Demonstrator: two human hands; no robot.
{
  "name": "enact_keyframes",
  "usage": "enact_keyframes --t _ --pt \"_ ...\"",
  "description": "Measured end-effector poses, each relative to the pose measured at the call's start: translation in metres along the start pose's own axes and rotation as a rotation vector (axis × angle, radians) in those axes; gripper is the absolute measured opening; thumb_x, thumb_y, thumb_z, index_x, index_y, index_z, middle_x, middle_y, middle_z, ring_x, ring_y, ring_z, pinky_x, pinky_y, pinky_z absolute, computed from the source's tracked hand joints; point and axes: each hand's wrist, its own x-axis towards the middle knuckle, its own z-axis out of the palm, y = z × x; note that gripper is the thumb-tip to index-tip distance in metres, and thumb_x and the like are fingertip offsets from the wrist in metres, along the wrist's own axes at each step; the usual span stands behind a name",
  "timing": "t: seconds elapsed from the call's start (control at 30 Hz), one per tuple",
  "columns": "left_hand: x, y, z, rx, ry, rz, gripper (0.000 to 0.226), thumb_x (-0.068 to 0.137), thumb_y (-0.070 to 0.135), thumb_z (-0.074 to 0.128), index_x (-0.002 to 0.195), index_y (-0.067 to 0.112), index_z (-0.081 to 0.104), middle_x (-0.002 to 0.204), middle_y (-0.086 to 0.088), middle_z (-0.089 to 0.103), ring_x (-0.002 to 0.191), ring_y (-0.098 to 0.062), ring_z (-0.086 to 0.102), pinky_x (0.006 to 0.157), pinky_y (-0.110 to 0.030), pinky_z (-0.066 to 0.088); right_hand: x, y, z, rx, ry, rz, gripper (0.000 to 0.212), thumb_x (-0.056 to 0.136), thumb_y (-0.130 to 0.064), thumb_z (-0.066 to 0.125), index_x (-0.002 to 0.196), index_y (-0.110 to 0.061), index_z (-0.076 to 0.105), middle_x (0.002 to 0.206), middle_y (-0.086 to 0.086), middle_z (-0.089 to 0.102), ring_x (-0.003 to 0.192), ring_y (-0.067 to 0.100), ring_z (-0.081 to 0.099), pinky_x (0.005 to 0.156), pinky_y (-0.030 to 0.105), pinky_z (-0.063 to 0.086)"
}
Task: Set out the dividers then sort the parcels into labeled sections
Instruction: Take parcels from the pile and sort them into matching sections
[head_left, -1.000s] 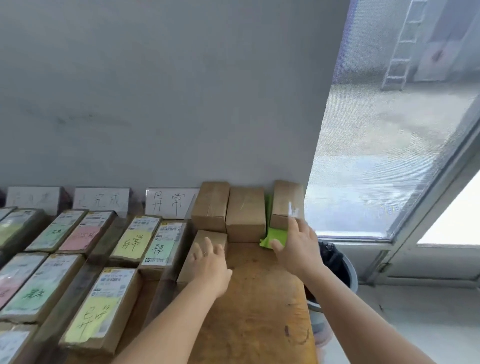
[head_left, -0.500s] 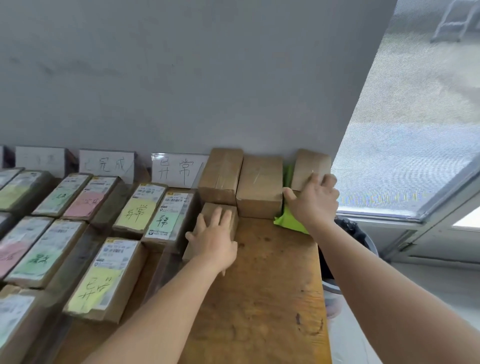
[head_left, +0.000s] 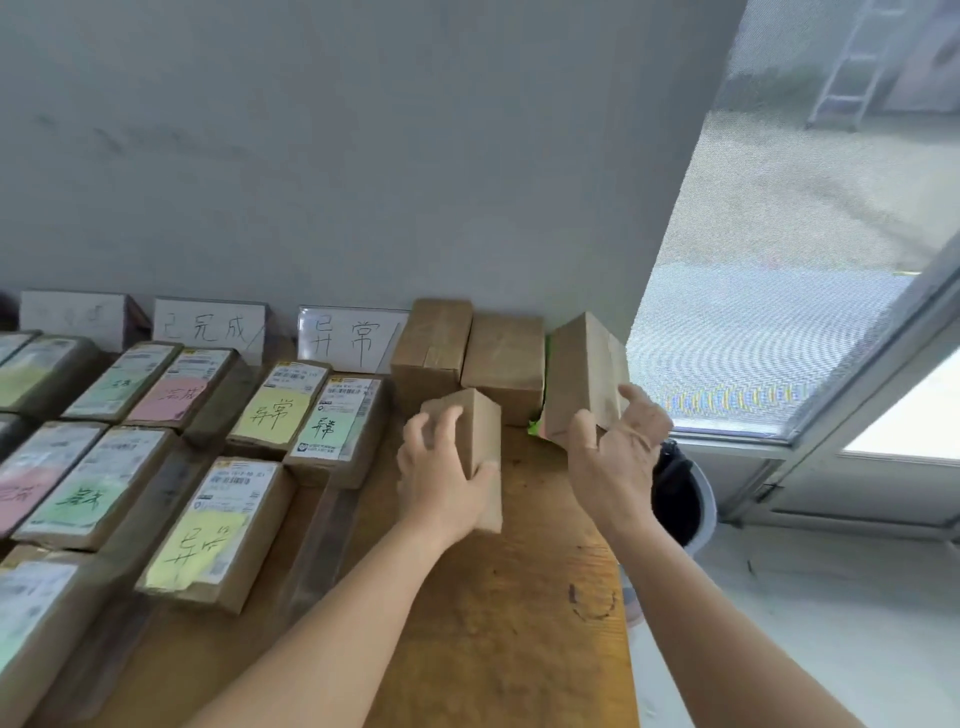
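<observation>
The left hand (head_left: 441, 467) grips a plain brown parcel (head_left: 480, 441), fingers (head_left: 434, 431) curled over its far top edge and thumb on the near side; the parcel is tilted up on the wooden table (head_left: 519, 623), just in front of two more plain parcels. The right hand (head_left: 618, 447) holds another plain parcel (head_left: 582, 374) at its lower corner, fingers closed around it, and this one is tipped up near the wall at the table's right end. A scrap of green paper (head_left: 535, 426) shows beneath it. The two unheld parcels, a taller one (head_left: 431, 348) and a squarer one (head_left: 504, 358), stand side by side against the wall between the held ones.

To the left, labelled parcels lie flat in rows, with yellow, green and pink notes on them bearing handwriting. One with a yellow note (head_left: 218, 530) lies nearest. Clear dividers (head_left: 317, 535) run between the rows. White section cards lean on the wall: one reads 异常 (head_left: 350, 338), the next 已完成 (head_left: 210, 327), and a third (head_left: 72, 317) is too faint to read. A dark bin (head_left: 680, 499) stands beside the table, under the window.
</observation>
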Motion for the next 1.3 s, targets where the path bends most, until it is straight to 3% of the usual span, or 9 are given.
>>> enact_keyframes --t 0.2,0.4,0.53,0.67,0.77,0.83,0.97,1.13,1.3 --pt "-0.040 -0.007 -0.011 -0.344 -0.050 -0.081 0.064 0.088 0.028 0.063 0.144 0.029 0.033 0.137 -0.002 0.024 0.111 -0.013 0.038 0.100 -0.027 0.035 -0.060 0.004 -0.011 0.251 -0.055 0.147 0.061 0.079 -0.037 0.031 0.138 -0.019 0.038 0.133 0.003 0.027 0.096 0.000 0.039 0.095 0.028 0.033" --pt "-0.066 -0.030 -0.010 -0.516 -0.179 -0.219 0.061 0.088 0.032 0.062 0.141 0.038 0.033 0.132 0.000 0.034 0.110 -0.020 0.052 0.093 -0.040 0.052 -0.092 0.029 -0.011 0.323 -0.142 0.351 0.046 0.086 -0.035 0.031 0.127 -0.021 0.047 0.112 0.002 0.052 0.096 0.017 0.053 0.092 0.047 0.049" --pt "-0.078 -0.037 -0.011 -0.618 -0.240 -0.223 0.056 0.097 0.023 0.053 0.145 0.035 0.027 0.132 -0.002 0.049 0.103 -0.018 0.059 0.070 -0.027 0.053 -0.106 0.040 -0.010 0.246 -0.181 0.530 0.030 0.096 -0.022 0.030 0.123 -0.024 0.043 0.103 0.002 0.055 0.083 0.016 0.051 0.069 0.030 0.048" --pt "-0.080 -0.034 -0.015 -0.264 -0.197 -0.027 0.054 0.100 0.023 0.043 0.149 0.038 0.025 0.140 -0.004 0.040 0.113 -0.019 0.052 0.098 -0.033 0.045 -0.117 0.043 -0.003 0.052 -0.212 0.344 0.049 0.097 -0.026 0.033 0.146 -0.027 0.032 0.128 0.006 0.056 0.114 0.023 0.054 0.092 0.016 0.026" --pt "-0.086 -0.026 -0.015 -0.060 -0.237 -0.008 0.054 0.100 0.033 0.042 0.151 0.030 0.026 0.150 -0.011 0.024 0.132 -0.025 0.038 0.109 -0.032 0.029 -0.124 0.036 0.000 -0.105 -0.214 0.115 0.054 0.095 -0.040 0.041 0.147 -0.028 0.034 0.144 0.003 0.043 0.135 0.023 0.038 0.112 0.040 0.029" --pt "-0.092 -0.026 -0.012 0.013 -0.304 -0.041 0.072 0.094 0.051 0.047 0.154 0.030 0.014 0.155 -0.005 0.009 0.141 -0.028 0.023 0.113 -0.039 0.026 -0.127 0.028 0.002 -0.231 -0.231 -0.004 0.051 0.096 -0.041 0.046 0.146 -0.032 0.037 0.154 0.000 0.030 0.141 0.021 0.025 0.116 0.040 0.022" --pt "-0.099 -0.029 -0.011 0.129 -0.349 -0.048 0.097 0.082 0.055 0.061 0.154 0.034 -0.002 0.148 0.000 0.005 0.137 -0.030 0.019 0.108 -0.040 0.029 -0.125 0.020 0.011 -0.488 -0.336 -0.116 0.043 0.093 -0.050 0.048 0.134 -0.037 0.049 0.157 -0.002 0.021 0.144 0.023 0.018 0.114 0.035 0.015" --pt "-0.098 -0.041 -0.025 -0.052 -0.193 -0.172 0.074 0.090 0.033 0.059 0.151 0.027 0.018 0.142 -0.008 0.021 0.118 -0.029 0.048 0.095 -0.033 0.044 -0.115 0.023 0.015 -0.561 -0.243 -0.084 0.059 0.083 -0.060 0.056 0.128 -0.023 0.045 0.139 0.006 0.037 0.126 0.030 0.032 0.106 0.037 0.028" --pt "-0.099 -0.048 -0.031 -0.123 -0.101 -0.247 0.059 0.094 0.028 0.058 0.145 0.023 0.029 0.145 -0.010 0.030 0.117 -0.027 0.051 0.075 -0.024 0.042 -0.109 0.017 0.018 -0.724 -0.235 -0.097 0.084 0.075 -0.073 0.055 0.132 -0.013 0.039 0.134 0.010 0.039 0.124 0.030 0.035 0.105 0.037 0.032"
